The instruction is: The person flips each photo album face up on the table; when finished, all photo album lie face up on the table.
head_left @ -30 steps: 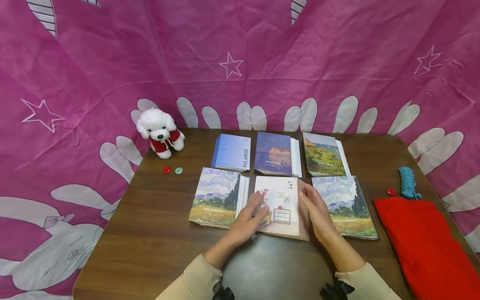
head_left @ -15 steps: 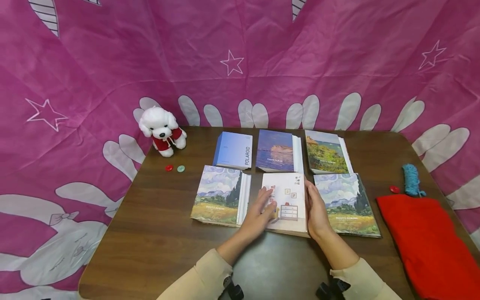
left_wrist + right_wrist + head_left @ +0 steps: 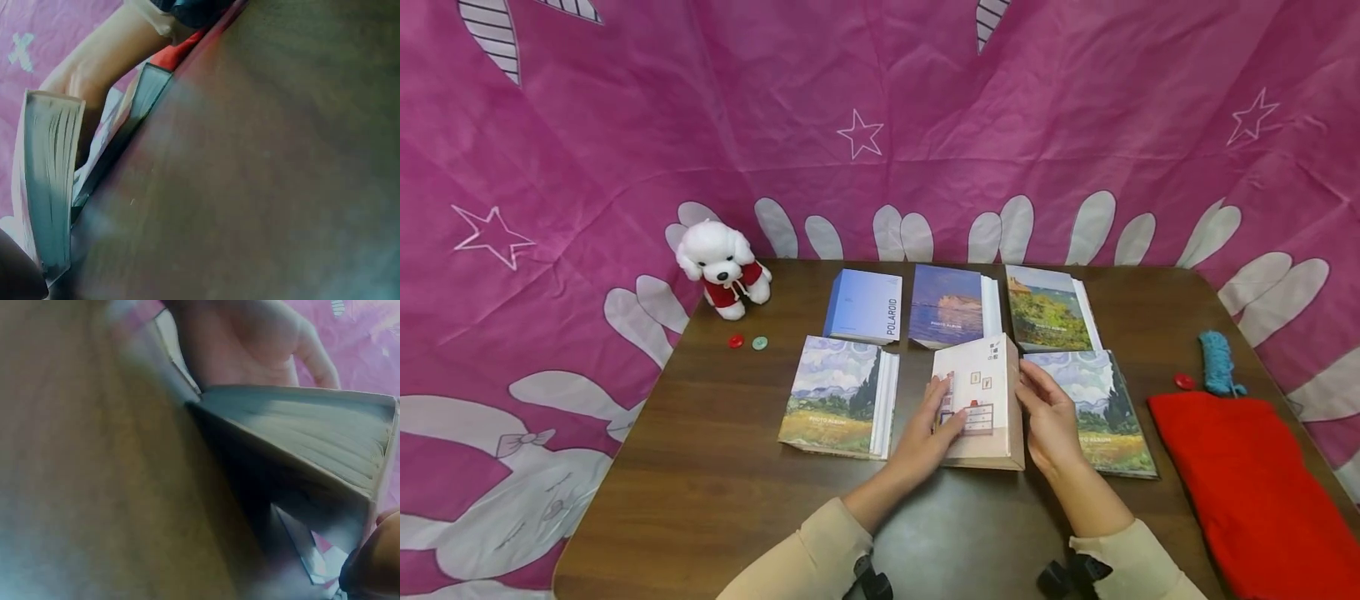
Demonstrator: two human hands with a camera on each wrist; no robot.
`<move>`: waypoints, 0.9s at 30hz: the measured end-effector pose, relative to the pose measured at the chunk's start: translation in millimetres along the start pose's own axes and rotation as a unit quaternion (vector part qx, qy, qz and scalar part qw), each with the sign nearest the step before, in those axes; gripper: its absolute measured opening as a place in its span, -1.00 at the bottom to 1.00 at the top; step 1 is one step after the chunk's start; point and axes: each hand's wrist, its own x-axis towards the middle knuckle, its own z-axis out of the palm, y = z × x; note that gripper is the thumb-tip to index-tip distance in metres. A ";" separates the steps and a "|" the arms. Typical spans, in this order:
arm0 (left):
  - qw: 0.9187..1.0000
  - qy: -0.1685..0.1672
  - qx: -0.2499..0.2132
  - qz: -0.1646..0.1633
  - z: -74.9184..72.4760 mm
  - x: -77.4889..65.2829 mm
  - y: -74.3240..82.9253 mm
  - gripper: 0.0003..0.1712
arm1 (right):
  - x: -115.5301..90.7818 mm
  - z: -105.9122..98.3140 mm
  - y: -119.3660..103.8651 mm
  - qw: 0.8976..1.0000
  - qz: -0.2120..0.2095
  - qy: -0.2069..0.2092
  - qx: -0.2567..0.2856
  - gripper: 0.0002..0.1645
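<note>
Brown counter before a pink backdrop; a white album is held tilted between landscape albums at nine and three o'clock; its cover is overlaid by the left hand, grip uncurled, presumably for steadying; its three-o'clock edge is touched by the right hand, whose closure cannot be told.

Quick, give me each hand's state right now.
Left hand: open, resting on the white book.
Right hand: at the book's right side; whether it's gripping or just touching can't be told.
</note>
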 end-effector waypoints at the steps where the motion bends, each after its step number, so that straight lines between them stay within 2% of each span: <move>1: 1.000 -0.005 0.002 0.000 1.0 0.7 0.7 -0.25 | 0.7 -0.4 -1.5 1.000 -0.001 0.005 0.007 -0.40; 5: 1.000 -0.020 0.009 0.005 4.7 3.3 3.6 -0.28 | 2.4 -2.4 -8.3 1.000 -0.007 0.009 0.022 -0.37; 9: 0.999 -0.032 0.002 0.005 8.3 4.4 6.2 -0.29 | 3.4 -5.0 -15.3 0.999 -0.007 0.000 0.043 -0.45; 13: 0.998 -0.056 -0.035 0.006 11.9 5.0 7.8 -0.29 | 2.7 -6.3 -21.5 0.999 -0.008 -0.023 0.044 -0.54; 18: 0.991 -0.094 -0.093 0.013 12.9 7.0 9.2 -0.25 | -0.5 -0.4 -28.3 0.999 -0.020 -0.037 0.025 -0.44; 21: 0.987 -0.108 -0.114 0.027 12.7 8.6 8.9 -0.23 | -2.0 3.6 -29.6 0.999 -0.022 -0.042 0.020 -0.45; 27: 0.981 -0.120 -0.148 0.045 10.0 10.0 9.2 -0.21 | -3.4 7.4 -26.1 0.998 -0.025 -0.045 0.020 -0.64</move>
